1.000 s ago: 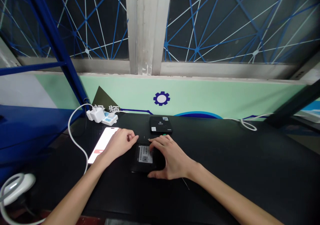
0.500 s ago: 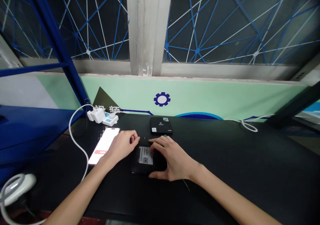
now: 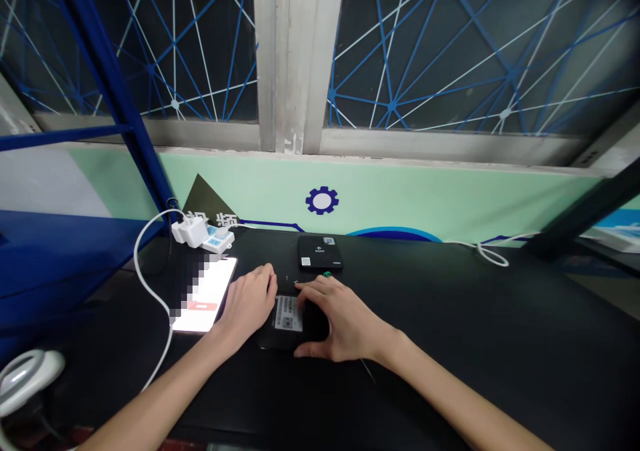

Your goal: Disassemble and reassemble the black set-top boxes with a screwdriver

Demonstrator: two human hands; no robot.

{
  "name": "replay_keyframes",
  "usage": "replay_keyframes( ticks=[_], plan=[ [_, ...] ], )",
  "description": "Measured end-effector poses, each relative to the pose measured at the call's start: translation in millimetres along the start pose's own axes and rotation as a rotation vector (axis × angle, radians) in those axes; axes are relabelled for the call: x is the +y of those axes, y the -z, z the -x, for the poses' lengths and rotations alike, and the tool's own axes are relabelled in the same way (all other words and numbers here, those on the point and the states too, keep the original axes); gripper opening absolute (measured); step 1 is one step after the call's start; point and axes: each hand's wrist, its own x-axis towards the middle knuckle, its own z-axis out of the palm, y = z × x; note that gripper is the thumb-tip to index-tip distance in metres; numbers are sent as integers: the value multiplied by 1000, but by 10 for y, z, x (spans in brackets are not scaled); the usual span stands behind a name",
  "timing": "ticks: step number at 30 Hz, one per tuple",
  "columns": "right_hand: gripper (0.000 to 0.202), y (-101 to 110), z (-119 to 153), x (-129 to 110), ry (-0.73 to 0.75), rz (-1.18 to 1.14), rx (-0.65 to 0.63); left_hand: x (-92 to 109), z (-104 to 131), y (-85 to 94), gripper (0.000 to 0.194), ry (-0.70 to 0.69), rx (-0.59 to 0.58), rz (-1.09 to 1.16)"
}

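Observation:
A flat black electronic box (image 3: 273, 339) lies on the dark table, its white label with a QR code facing up. My right hand (image 3: 345, 321) arches over its right part, thumb on the near edge and forefinger at the far edge, holding it. My left hand (image 3: 250, 301) rests at the box's left edge with its fingers curled in; whatever they may hold is hidden. Just beyond lie tiny light bits (image 3: 287, 278), too small to name. A green piece (image 3: 327, 274) shows behind my right hand, and a thin rod (image 3: 368, 371) sticks out below it.
A second black box (image 3: 320, 253) lies farther back. To the left are a lit phone (image 3: 200, 304), a white power strip (image 3: 219, 239) with a charger and cable, and a white rounded device (image 3: 33, 379). A white cable (image 3: 493, 254) lies at the back right by the wall.
My left hand has turned and its curled fingers have come closer to the box's left edge. My right hand keeps its hold. The view has shifted slightly.

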Motion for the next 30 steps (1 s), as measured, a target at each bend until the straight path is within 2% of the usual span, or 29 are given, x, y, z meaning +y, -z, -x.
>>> replay_keyframes(
  ticks=[4,15,22,24,26,28,30],
  plan=[
    [59,8,-2,-10,-27,-2,-16,23,7,2,23,18,-61,-43],
    [67,-21,-9,2,-75,-10,-44,18,6,-62,22,-1,-118,-151],
    [66,-47,-6,37,-36,-33,9,37,1,-20,24,13,-113,-141],
    [58,12,-2,61,14,-62,41,37,-6,4,23,15,-110,-132],
    [42,111,3,104,35,-92,105,33,-14,26,22,13,-104,-115],
    [22,223,10,173,9,-59,188,22,-21,39,21,6,-100,-90],
    [14,308,18,259,-48,-19,221,4,-27,40,22,-2,-98,-64]
  ],
)
